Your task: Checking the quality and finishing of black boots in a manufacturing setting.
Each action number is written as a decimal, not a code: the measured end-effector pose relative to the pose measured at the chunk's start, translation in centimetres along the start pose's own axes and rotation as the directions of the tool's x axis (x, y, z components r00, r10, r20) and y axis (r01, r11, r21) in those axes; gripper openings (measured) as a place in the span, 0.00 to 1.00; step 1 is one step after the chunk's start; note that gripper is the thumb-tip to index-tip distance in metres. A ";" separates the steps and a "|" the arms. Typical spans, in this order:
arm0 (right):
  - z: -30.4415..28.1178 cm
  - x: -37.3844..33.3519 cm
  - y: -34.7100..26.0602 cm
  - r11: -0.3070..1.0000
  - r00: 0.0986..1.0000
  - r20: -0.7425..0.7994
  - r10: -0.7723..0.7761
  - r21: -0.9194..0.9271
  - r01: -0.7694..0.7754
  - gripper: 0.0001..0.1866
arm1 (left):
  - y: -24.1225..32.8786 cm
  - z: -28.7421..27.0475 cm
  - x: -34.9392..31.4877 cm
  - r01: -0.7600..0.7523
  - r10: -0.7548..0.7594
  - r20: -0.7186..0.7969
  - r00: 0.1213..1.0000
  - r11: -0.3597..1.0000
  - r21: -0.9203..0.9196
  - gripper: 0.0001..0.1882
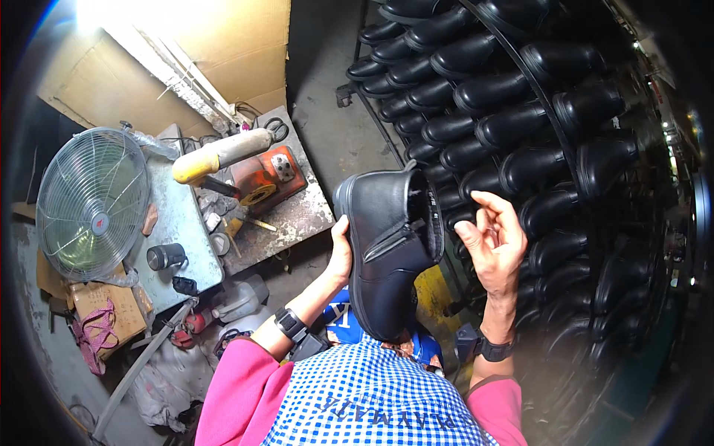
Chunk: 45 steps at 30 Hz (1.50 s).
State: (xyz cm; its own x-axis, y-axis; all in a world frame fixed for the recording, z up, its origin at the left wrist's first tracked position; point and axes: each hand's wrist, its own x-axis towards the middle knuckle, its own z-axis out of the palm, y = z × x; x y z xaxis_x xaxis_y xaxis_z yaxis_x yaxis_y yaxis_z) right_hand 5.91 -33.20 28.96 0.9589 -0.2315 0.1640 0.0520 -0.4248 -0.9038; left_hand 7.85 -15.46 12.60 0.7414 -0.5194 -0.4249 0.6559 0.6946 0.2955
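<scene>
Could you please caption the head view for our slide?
Left hand holding a black ankle boot, right hand nearby, racked black footwear beyond.

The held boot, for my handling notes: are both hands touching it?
No, the left hand holds the boot, but the right hand is apart from it.

a fisheye view looks down from the head, near the boot (385, 256).

Shoe workshop: rows of black boots (513, 128), orange machine (254, 173).
</scene>
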 end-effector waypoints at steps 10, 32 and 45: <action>3.3 -8.9 11.9 0.403 0.504 0.594 0.627 0.305 -0.863 0.23 | 1.8 0.5 0.6 -0.021 0.004 -0.133 0.991 0.991 -0.129 0.36; 18.7 0.2 20.7 -0.066 0.272 0.664 0.697 0.437 -0.897 0.12 | -1.3 -22.7 -6.3 0.031 0.023 -0.760 0.649 0.998 0.057 0.21; 24.6 4.4 20.4 -0.062 0.291 0.697 0.656 0.434 -0.899 0.12 | -2.5 -23.3 -7.9 0.020 0.040 -0.782 0.621 0.998 0.067 0.20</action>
State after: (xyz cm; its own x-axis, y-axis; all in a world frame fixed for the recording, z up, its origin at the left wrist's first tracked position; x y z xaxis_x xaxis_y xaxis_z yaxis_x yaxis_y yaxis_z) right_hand 18.03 -21.39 1.53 0.5072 0.2639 -0.8205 -0.7442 0.6142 -0.2625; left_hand -2.93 -1.47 -4.76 0.3762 0.0947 -0.9217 0.6787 0.6490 0.3437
